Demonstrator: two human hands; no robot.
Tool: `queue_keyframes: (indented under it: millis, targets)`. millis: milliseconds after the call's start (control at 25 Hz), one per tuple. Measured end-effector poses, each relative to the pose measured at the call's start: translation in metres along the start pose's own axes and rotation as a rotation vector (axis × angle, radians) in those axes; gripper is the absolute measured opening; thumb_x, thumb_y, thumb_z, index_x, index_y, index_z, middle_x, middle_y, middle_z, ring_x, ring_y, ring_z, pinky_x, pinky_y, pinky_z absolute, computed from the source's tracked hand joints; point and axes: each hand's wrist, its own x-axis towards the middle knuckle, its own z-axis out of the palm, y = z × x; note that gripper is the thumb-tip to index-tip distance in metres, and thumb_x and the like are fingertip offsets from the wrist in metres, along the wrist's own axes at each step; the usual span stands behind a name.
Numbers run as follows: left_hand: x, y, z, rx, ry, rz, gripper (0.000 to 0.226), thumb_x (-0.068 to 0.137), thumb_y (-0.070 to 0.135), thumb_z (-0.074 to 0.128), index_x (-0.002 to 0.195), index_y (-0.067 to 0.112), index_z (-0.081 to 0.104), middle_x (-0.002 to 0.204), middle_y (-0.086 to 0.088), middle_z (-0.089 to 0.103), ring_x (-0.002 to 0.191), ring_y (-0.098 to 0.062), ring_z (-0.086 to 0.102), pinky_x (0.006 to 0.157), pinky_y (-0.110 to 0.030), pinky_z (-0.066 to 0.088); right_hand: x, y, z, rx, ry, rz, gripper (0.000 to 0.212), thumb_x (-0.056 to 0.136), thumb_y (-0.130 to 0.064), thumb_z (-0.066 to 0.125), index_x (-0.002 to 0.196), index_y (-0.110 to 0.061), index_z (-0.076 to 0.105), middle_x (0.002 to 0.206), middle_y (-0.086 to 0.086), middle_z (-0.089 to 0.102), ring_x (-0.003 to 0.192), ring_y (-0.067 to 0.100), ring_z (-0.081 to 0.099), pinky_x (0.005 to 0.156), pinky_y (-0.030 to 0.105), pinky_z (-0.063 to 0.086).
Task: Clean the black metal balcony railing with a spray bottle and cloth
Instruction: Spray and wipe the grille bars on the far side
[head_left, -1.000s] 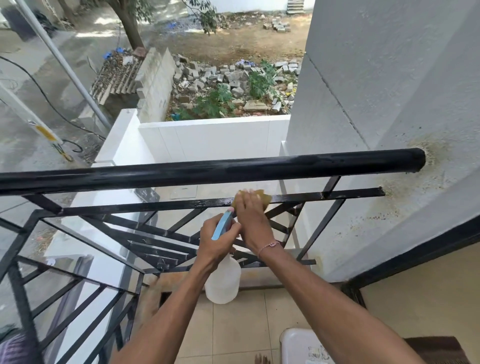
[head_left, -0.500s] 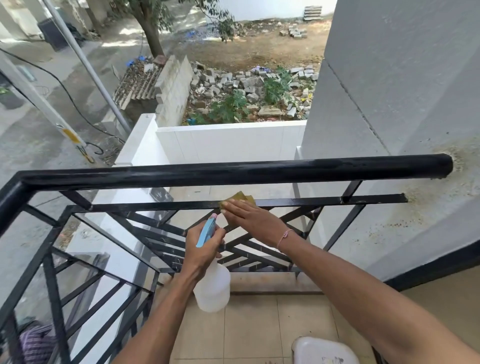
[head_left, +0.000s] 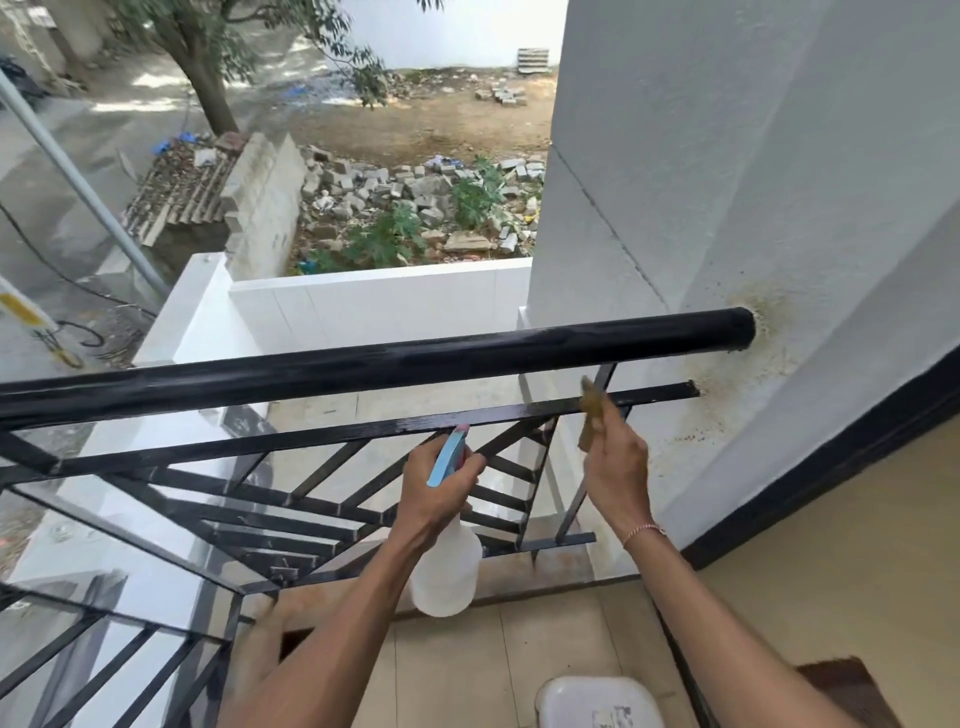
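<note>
Possibly smearing rather than lifting grime: yellow cloth (head_left: 591, 422) pinched in right hand (head_left: 615, 475) at the flat rail (head_left: 363, 431) of the black railing (head_left: 395, 364), spray bottle (head_left: 448, 566) gripped by left hand (head_left: 436, 493), nozzle close enough to overspray the wall (head_left: 727, 208).

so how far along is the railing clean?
Looks done: top rail and flat bar shine wet. In hand: right hand holds cloth at the bar's wall end; left hand holds spray bottle. Left, likely: lower diagonal bars.
</note>
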Motion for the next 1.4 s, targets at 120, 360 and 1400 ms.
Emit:
queue_keyframes:
  millis: [120,360,1400]
  targets:
    - [0.0,0.011,0.017,-0.002,-0.033,0.01,0.011,0.093,0.01,0.067,0.083,0.004,0.065,0.076,-0.014,0.064,0.068,-0.024,0.063,0.057,-0.04,0.061,0.005,-0.011,-0.012,0.209,0.217,0.243,0.047,0.108,-0.012,0.039,0.154,-0.019,0.039,0.125,0.003,0.064,0.109,0.012,0.056,0.095,0.024,0.045]
    - [-0.002,0.01,0.024,-0.005,-0.059,-0.005,0.019,0.084,0.028,0.067,0.084,0.009,0.066,0.08,-0.018,0.065,0.078,-0.038,0.068,0.056,-0.036,0.062,0.035,-0.013,0.017,0.279,0.095,0.272,0.044,0.106,-0.024,0.047,0.149,-0.016,0.045,0.11,0.002,0.065,0.102,0.012,0.057,0.098,0.028,0.046]
    - [0.011,0.003,0.036,-0.023,-0.104,0.002,0.011,0.086,0.02,0.071,0.085,0.011,0.065,0.076,-0.007,0.062,0.065,-0.019,0.064,0.057,-0.029,0.061,0.034,-0.007,0.013,0.026,0.304,0.261,0.015,0.089,-0.018,0.076,0.098,-0.006,0.075,0.083,0.01,0.074,0.08,0.026,0.071,0.078,0.032,0.057]
